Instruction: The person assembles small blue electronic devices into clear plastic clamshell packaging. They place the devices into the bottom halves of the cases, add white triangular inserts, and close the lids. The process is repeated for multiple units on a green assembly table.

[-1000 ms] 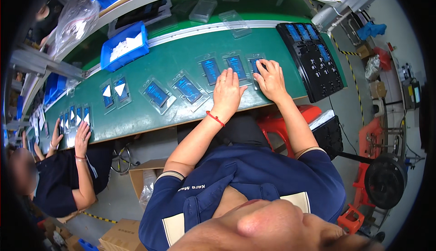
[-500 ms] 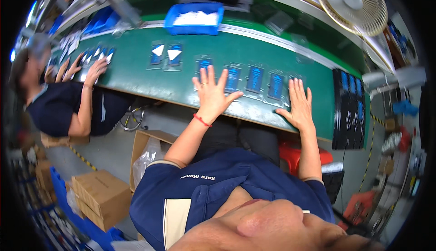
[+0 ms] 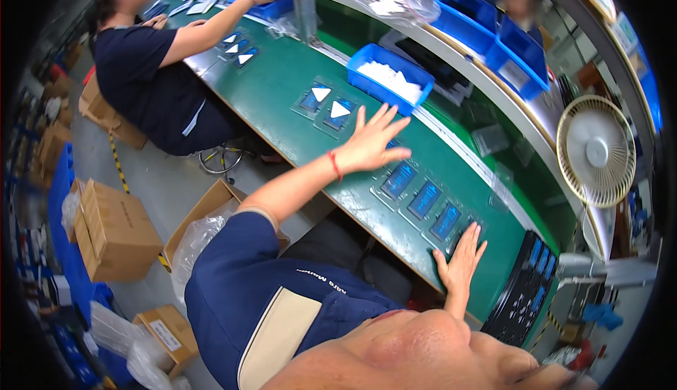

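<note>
My left hand (image 3: 368,139) is open, fingers spread, over the green table (image 3: 282,83). It mostly hides one pack and holds nothing I can see. My right hand (image 3: 460,259) is open too, its fingertips at the last pack on the right, which it partly covers. Between the hands lie three flat clear packs with dark blue rectangles: a left one (image 3: 398,180), a middle one (image 3: 425,199) and a right one (image 3: 446,221). Left of my left hand, two similar packs bear white triangles, a nearer one (image 3: 340,110) and a farther one (image 3: 320,94).
Behind my left hand stands a blue bin (image 3: 374,88) of white pieces. A black tray (image 3: 518,295) with blue pieces lies at the table's right end. At far left a co-worker (image 3: 151,51) reaches into another blue bin. A fan (image 3: 596,150) and cardboard boxes (image 3: 116,231) stand around.
The view has turned, so the table now slants down to the right. My left hand has moved farther over the table, toward the bin. The co-worker's arm has reached out to a blue bin.
</note>
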`<state>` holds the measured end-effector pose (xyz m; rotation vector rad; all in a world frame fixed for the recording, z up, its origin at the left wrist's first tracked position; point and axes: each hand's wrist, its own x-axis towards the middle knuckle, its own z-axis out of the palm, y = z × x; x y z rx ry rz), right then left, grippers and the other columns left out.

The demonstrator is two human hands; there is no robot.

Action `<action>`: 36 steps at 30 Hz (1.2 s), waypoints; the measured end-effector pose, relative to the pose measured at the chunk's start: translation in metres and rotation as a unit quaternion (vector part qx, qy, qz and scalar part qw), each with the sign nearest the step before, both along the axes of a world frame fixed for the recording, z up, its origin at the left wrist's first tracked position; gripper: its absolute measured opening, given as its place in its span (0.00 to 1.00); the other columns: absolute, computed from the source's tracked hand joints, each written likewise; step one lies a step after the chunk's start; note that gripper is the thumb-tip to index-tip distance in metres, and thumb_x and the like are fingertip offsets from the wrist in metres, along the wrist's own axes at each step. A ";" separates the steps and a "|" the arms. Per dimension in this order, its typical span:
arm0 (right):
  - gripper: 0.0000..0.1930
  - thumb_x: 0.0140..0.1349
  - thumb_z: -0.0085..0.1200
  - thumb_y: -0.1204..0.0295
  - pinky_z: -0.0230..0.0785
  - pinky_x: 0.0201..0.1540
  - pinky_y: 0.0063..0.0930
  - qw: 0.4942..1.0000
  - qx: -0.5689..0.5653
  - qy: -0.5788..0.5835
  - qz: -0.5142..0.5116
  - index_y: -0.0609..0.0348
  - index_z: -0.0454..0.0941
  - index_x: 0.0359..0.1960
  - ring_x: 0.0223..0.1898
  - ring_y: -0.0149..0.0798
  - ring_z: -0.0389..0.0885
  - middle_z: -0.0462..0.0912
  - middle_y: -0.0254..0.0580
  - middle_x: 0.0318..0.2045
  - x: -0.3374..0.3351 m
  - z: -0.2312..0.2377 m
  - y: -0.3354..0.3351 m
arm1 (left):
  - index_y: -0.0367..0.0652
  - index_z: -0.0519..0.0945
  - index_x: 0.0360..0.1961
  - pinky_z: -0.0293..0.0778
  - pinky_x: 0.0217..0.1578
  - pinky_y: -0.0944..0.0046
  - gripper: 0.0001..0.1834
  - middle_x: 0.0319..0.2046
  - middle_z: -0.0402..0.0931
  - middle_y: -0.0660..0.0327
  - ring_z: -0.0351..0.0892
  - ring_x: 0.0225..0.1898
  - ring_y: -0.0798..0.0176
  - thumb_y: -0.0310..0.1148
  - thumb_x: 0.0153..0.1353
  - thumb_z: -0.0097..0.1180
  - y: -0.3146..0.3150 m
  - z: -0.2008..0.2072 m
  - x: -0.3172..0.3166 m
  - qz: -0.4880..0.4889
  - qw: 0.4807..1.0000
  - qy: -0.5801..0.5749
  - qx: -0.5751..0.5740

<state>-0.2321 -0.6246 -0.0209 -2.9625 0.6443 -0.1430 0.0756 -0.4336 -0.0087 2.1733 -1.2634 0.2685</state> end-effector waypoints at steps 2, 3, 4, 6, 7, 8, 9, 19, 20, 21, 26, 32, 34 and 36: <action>0.59 0.46 0.60 0.44 0.25 0.70 0.54 1.000 0.004 -0.001 -0.005 0.69 0.40 0.69 0.72 0.50 0.41 0.46 0.56 0.70 -0.001 -0.001 0.001 | 0.43 0.71 0.58 0.47 0.65 0.40 0.33 0.61 0.63 0.43 0.57 0.65 0.42 0.54 0.58 0.55 -0.022 0.011 0.054 0.034 0.999 -0.003 -0.037; 0.59 0.46 0.60 0.44 0.25 0.70 0.54 1.000 0.003 -0.002 -0.001 0.69 0.40 0.69 0.72 0.50 0.41 0.47 0.56 0.70 -0.001 -0.001 0.001 | 0.41 0.74 0.55 0.55 0.62 0.46 0.31 0.57 0.68 0.45 0.62 0.63 0.44 0.52 0.57 0.57 -0.033 0.017 0.089 0.051 0.999 0.014 -0.002; 0.59 0.46 0.60 0.44 0.26 0.70 0.54 1.000 0.004 -0.004 0.003 0.68 0.40 0.69 0.72 0.50 0.41 0.47 0.55 0.70 -0.001 -0.002 0.002 | 0.39 0.77 0.51 0.62 0.60 0.52 0.29 0.53 0.73 0.46 0.67 0.60 0.46 0.50 0.55 0.59 -0.041 0.022 0.121 0.068 0.997 0.033 0.033; 0.59 0.46 0.61 0.44 0.27 0.70 0.54 1.000 0.011 -0.011 0.008 0.68 0.41 0.69 0.72 0.51 0.41 0.47 0.55 0.70 0.001 0.000 0.002 | 0.38 0.82 0.45 0.72 0.52 0.57 0.25 0.46 0.79 0.49 0.75 0.53 0.47 0.46 0.51 0.62 -0.054 0.026 0.163 0.170 0.969 0.036 0.175; 0.59 0.46 0.61 0.44 0.28 0.70 0.54 1.000 0.017 -0.014 0.009 0.67 0.41 0.70 0.72 0.51 0.42 0.48 0.54 0.70 0.002 0.002 0.003 | 0.38 0.82 0.44 0.73 0.50 0.54 0.24 0.45 0.79 0.48 0.77 0.51 0.48 0.45 0.50 0.62 -0.059 0.023 0.185 0.159 0.953 0.073 0.245; 0.58 0.46 0.61 0.44 0.29 0.70 0.54 1.000 0.024 -0.016 0.009 0.67 0.41 0.70 0.72 0.51 0.42 0.48 0.54 0.70 0.004 0.003 0.003 | 0.38 0.82 0.43 0.74 0.49 0.51 0.23 0.45 0.79 0.48 0.79 0.49 0.49 0.43 0.49 0.62 -0.065 0.019 0.199 0.145 0.932 0.110 0.314; 0.58 0.45 0.62 0.45 0.31 0.70 0.54 0.999 0.027 -0.019 0.002 0.66 0.42 0.70 0.72 0.52 0.43 0.49 0.54 0.70 0.002 0.001 0.002 | 0.38 0.83 0.41 0.76 0.47 0.51 0.18 0.45 0.79 0.47 0.80 0.47 0.50 0.36 0.50 0.59 -0.074 0.031 0.192 0.139 0.910 0.098 0.377; 0.57 0.43 0.64 0.46 0.34 0.70 0.53 0.999 0.028 -0.043 -0.007 0.61 0.47 0.70 0.72 0.50 0.45 0.52 0.51 0.69 0.002 -0.001 0.001 | 0.40 0.84 0.28 0.75 0.41 0.54 0.14 0.30 0.81 0.49 0.81 0.36 0.47 0.40 0.44 0.64 -0.056 0.010 0.211 0.106 0.982 -0.001 0.153; 0.57 0.43 0.64 0.46 0.34 0.70 0.53 0.999 0.027 -0.041 -0.009 0.60 0.47 0.70 0.72 0.50 0.45 0.52 0.51 0.69 0.002 -0.001 0.002 | 0.40 0.84 0.26 0.75 0.39 0.54 0.14 0.28 0.80 0.48 0.81 0.34 0.47 0.41 0.45 0.64 -0.052 0.013 0.211 0.103 0.986 0.013 0.127; 0.57 0.43 0.64 0.46 0.34 0.70 0.53 0.999 0.026 -0.041 -0.008 0.60 0.47 0.70 0.72 0.50 0.45 0.52 0.51 0.69 0.002 -0.001 0.002 | 0.38 0.83 0.24 0.75 0.36 0.55 0.16 0.25 0.80 0.49 0.80 0.30 0.47 0.43 0.48 0.63 -0.047 0.015 0.210 0.092 0.992 0.023 0.081; 0.57 0.43 0.64 0.45 0.34 0.70 0.53 0.998 0.036 -0.053 -0.005 0.60 0.47 0.70 0.72 0.50 0.45 0.52 0.52 0.69 0.003 0.001 0.002 | 0.33 0.81 0.30 0.79 0.32 0.65 0.11 0.30 0.81 0.55 0.82 0.34 0.63 0.33 0.57 0.62 -0.038 0.030 0.196 0.112 0.925 0.350 -0.101; 0.48 0.48 0.64 0.57 0.40 0.69 0.51 0.971 0.066 -0.231 -0.004 0.63 0.52 0.68 0.69 0.53 0.52 0.58 0.56 0.66 0.015 0.005 -0.001 | 0.32 0.72 0.46 0.83 0.34 0.65 0.11 0.41 0.78 0.52 0.82 0.43 0.55 0.25 0.65 0.49 -0.019 0.041 0.128 -0.048 0.754 0.601 -0.262; 0.35 0.53 0.61 0.69 0.57 0.62 0.39 0.924 0.170 -0.341 -0.003 0.65 0.62 0.63 0.59 0.53 0.68 0.72 0.57 0.57 0.053 0.020 0.014 | 0.33 0.74 0.44 0.82 0.32 0.67 0.10 0.40 0.79 0.53 0.83 0.40 0.58 0.26 0.63 0.52 -0.004 0.026 0.094 -0.078 0.758 0.599 -0.248; 0.32 0.55 0.62 0.69 0.67 0.52 0.35 0.889 0.267 -0.372 -0.007 0.58 0.66 0.62 0.49 0.44 0.79 0.80 0.52 0.46 0.096 0.032 0.031 | 0.34 0.75 0.43 0.82 0.29 0.67 0.10 0.39 0.80 0.51 0.83 0.36 0.59 0.24 0.60 0.54 0.001 0.013 0.053 -0.106 0.748 0.606 -0.251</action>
